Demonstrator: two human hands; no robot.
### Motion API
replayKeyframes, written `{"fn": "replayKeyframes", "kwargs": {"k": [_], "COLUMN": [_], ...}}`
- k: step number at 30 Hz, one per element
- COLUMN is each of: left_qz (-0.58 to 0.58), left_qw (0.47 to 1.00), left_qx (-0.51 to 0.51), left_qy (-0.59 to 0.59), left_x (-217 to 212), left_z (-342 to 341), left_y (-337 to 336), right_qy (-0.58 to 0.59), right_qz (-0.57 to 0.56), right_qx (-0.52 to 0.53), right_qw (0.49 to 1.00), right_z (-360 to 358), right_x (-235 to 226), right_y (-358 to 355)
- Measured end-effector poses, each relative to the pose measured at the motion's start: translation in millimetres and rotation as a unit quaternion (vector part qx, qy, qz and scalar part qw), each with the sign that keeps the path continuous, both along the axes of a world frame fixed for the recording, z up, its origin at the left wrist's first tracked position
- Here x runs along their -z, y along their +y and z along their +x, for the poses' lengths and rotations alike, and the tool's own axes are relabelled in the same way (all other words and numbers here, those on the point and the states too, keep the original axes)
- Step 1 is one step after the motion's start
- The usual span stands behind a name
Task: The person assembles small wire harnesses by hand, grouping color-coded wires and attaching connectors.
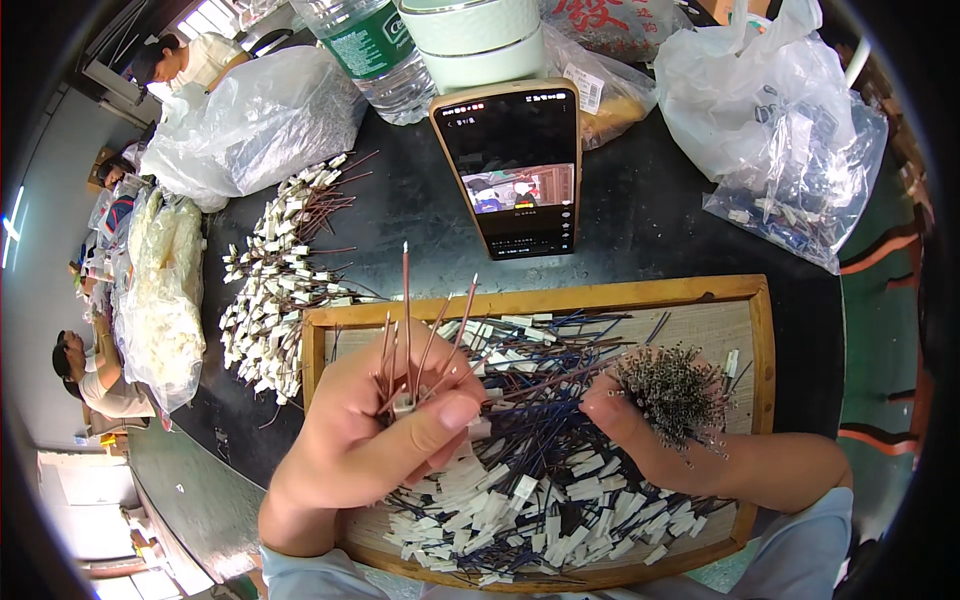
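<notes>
Over the tray, my left hand [375, 435] is closed in a pinch around a small white connector [404, 404]. Several brown wires [406, 320] with pale tips stick up from between its fingers. To the right, my right hand [650, 440] is closed on a dense bundle of wires with metal terminals [675, 395], whose ends point toward me. Its thumb and fingertips point at the left hand; brown wires show between the two hands, but I cannot tell whether they are held. Beneath both hands, the wood-framed tray [560, 296] holds many blue and brown wires with white connectors [520, 490].
A lit phone [515, 225] leans against a pale green container [475, 50], beside a large water bottle [370, 60]. Brown wires with white connectors [265, 300] are heaped left of the tray. Plastic bags [770, 110] stand at the back; other people sit far left.
</notes>
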State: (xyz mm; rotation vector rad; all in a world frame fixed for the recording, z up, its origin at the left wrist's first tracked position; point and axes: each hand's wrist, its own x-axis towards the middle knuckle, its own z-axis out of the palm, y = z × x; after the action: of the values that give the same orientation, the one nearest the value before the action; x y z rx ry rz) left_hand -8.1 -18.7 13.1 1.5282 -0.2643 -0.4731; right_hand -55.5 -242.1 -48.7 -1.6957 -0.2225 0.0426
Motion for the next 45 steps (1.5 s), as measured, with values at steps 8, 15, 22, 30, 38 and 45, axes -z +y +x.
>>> {"fn": "replayKeyframes", "kwargs": {"k": [8,15,22,30,38,45], "left_qz": [-0.036,-0.12,0.038,0.144,0.255,0.312], "left_qw": [0.99,0.971,0.998,0.962,0.866,0.817], "left_qx": [0.07,-0.101,0.035,0.108,0.157,0.12], "left_qy": [0.113,0.179,0.025,-0.205,-0.4,-0.469], "left_x": [6.3,23.3,15.0,20.3,12.0,16.5], "left_z": [15.5,34.1,16.9,1.5,-3.4,-8.5], "left_y": [17.0,12.8,0.6,-13.4,-20.6,-22.3], "right_qy": [0.158,0.236,0.056,0.084,-0.076,-0.089], "right_qz": [0.088,0.154,0.049,0.074,-0.001,0.029], "right_qx": [0.032,-0.031,0.001,0.006,-0.085,-0.064], "right_qw": [0.983,0.959,0.997,0.994,0.993,0.994], "right_z": [-4.1,1.8,0.9,-10.4,-5.3,-6.5], "right_x": [-15.2,-15.6,-13.3,-8.4,-5.6,-2.6], "right_y": [2.4,7.1,2.4,3.7,-5.3,-1.5]}}
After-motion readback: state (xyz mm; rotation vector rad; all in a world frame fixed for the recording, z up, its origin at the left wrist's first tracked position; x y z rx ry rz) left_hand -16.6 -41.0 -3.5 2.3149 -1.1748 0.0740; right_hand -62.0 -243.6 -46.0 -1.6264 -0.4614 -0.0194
